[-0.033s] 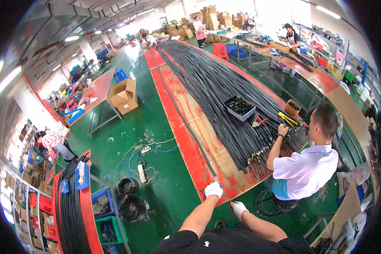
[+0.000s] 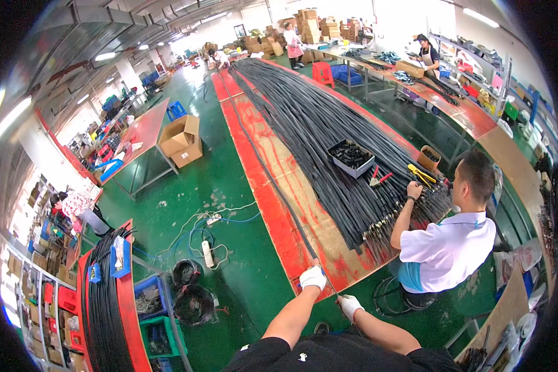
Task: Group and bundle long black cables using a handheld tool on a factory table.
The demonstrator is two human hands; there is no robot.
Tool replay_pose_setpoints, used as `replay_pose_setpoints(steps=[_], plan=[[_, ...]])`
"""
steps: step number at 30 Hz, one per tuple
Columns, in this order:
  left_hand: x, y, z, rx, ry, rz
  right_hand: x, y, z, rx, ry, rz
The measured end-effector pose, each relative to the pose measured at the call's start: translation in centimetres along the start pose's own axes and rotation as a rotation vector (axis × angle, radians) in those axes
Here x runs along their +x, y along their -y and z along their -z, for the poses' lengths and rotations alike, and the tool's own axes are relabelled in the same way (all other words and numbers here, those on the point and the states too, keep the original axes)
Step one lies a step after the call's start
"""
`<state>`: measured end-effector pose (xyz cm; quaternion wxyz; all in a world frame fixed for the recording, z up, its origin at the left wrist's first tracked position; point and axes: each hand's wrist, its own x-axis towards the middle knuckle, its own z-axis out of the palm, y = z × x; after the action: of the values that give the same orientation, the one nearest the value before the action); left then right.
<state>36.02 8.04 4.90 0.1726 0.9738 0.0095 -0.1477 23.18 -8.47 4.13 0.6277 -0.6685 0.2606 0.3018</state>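
A long black cable (image 2: pixel 279 197) runs along the left side of the long red table (image 2: pixel 245 133) toward me. My left hand (image 2: pixel 313 277), in a white glove, is closed around its near end at the table's front edge. From there a thin dark strand stretches to my right hand (image 2: pixel 350 306), also gloved in white. That hand sits lower and to the right, just off the table edge, its fingers pinched on the strand's end. What exactly the strand is, I cannot make out. A thick spread of black cables (image 2: pixel 316 133) covers the table's right part, their stripped ends toward me.
A seated co-worker (image 2: pixel 449 239) handles cable ends at my right. On the cables lie a white box of black parts (image 2: pixel 351 156), red-handled pliers (image 2: pixel 381 179) and a yellow-handled tool (image 2: pixel 420 174). Black bins (image 2: pixel 192 304) and a power strip (image 2: pixel 207 253) are on the floor at left.
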Motion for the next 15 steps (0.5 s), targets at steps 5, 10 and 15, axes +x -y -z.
replay_pose_setpoints(steps=[5,10,15], plan=[[0.31,-0.32,0.00,0.002,0.034,0.011,0.62,-0.44,0.08,0.042,-0.005,-0.014],[0.11,-0.26,0.22,0.016,-0.016,-0.022,0.65,-0.30,-0.04,0.071,-0.005,-0.030],[0.02,-0.35,0.85,-0.037,0.043,-0.003,0.89,-0.73,-0.12,0.071,-0.024,-0.016]])
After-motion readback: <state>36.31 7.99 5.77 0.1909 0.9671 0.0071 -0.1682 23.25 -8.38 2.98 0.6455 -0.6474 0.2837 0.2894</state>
